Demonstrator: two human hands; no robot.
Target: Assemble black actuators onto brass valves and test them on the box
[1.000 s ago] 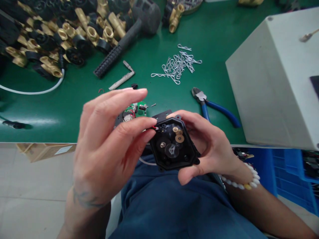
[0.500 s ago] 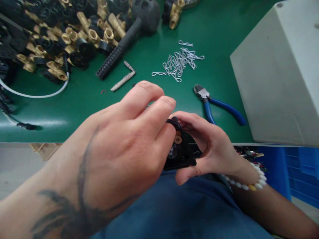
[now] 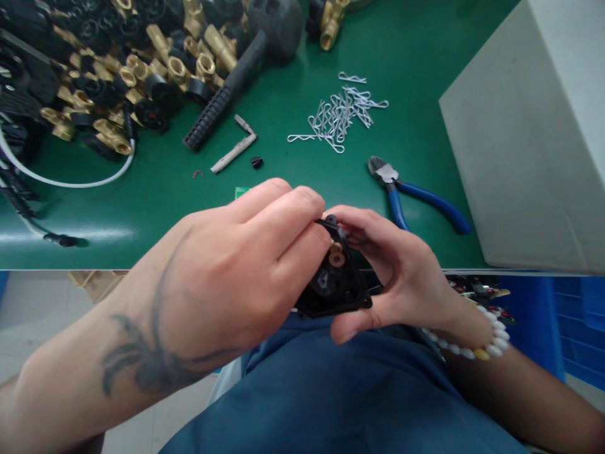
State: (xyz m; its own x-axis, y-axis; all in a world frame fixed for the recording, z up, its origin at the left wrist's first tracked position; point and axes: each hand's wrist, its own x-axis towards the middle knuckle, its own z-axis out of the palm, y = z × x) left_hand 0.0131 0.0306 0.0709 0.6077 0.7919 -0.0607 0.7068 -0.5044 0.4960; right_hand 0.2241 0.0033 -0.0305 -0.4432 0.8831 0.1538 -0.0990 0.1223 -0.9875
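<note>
Just past the table's front edge, a black plastic housing (image 3: pixel 347 293) is tilted with its open side up. Small copper-coloured gears (image 3: pixel 336 255) and a clear round part (image 3: pixel 325 282) sit inside it. My right hand (image 3: pixel 401 271) is wrapped round the housing's right side, thumb at its lower corner. Over the housing's left side, my left hand (image 3: pixel 246 258) is closed, its curled fingers at the upper rim. Its fingertips and thumb are hidden, so I cannot make out what they pinch. A green piece (image 3: pixel 242 192) shows behind my left hand.
Brass valve fittings (image 3: pixel 177 69) are heaped at the back left, beside a black mallet (image 3: pixel 227 94). Silver spring clips (image 3: pixel 338 116) lie mid-table. Blue-handled cutters (image 3: pixel 416 192) rest near a grey box (image 3: pixel 524 145). A small black part (image 3: pixel 256 162) and a pale jointed rod (image 3: pixel 234 153) lie nearby.
My left hand has drawn down and left, uncovering more of the housing's inside, the small black part and the green piece on the table. My right hand keeps its hold.
</note>
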